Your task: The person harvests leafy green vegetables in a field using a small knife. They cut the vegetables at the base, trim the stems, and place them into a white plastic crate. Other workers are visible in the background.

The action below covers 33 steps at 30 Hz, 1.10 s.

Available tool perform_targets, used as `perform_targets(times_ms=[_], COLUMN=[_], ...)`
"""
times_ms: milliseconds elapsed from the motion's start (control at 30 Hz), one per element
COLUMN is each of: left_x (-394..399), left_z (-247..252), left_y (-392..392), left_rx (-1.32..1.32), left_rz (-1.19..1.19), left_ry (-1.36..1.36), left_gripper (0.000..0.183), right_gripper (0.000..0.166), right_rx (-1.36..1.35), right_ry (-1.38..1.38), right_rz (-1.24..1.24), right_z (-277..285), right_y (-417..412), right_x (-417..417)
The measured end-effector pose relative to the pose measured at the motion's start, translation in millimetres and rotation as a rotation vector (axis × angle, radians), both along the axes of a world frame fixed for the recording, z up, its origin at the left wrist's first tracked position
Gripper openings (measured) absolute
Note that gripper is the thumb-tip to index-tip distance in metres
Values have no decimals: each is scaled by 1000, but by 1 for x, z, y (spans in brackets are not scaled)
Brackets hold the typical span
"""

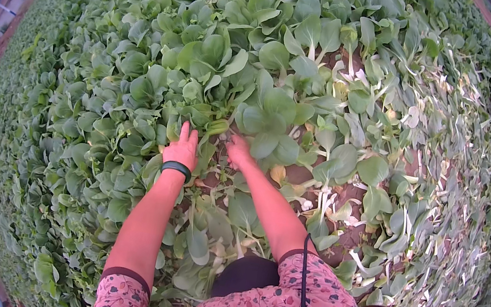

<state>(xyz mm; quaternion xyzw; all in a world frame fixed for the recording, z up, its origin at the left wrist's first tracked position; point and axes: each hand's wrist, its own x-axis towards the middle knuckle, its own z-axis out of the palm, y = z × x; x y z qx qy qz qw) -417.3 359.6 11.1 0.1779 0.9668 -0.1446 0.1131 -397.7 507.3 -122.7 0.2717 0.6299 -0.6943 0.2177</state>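
Note:
My left hand (183, 146), with a dark band at the wrist, reaches into the leaves of a bok choy plant (198, 115), its fingers extended against the greens. Just to the right, my right hand (238, 152) is low at the base of the plants, its fingers curled near the soil. Whether it holds a stem or a tool is hidden. A leafy bok choy head (275, 119) spreads above and right of the right hand. A pale green stalk base (218, 126) shows between the two hands.
Dense standing bok choy (107, 83) fills the left and far side. Cut, wilting leaves with white stems (452, 186) cover the ground at the right, over patches of brown soil (349, 199). My dark-clad knee (245, 276) is below the hands. Buildings (7, 2) stand beyond the field's left edge.

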Motion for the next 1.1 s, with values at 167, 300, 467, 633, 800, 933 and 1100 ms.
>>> perform_targets(times_ms=[167, 300, 467, 633, 800, 933, 1100], left_x=[13, 11, 17, 28, 45, 56, 77], left_z=[-11, -15, 8, 17, 57, 85, 102], left_y=[-19, -10, -17, -28, -39, -50, -66], left_rx=[-40, -27, 3, 198, 514, 705, 826], left_rz=[-24, -58, 31, -71, -29, 58, 125], left_ry=[4, 8, -95, -59, -44, -18, -32], left_gripper=[82, 81, 78, 60, 54, 55, 59], right_gripper=[38, 41, 44, 46, 45, 36, 35], right_rx=[341, 267, 85, -95, -365, -506, -544], right_ry=[179, 236, 123, 111, 183, 95, 51], right_rz=[-180, -216, 23, -48, -242, -292, -379], right_z=[-9, -1, 36, 31, 46, 67, 76], right_y=[-8, 6, 10, 23, 38, 41, 40], right_x=[30, 1, -10, 29, 86, 132, 180])
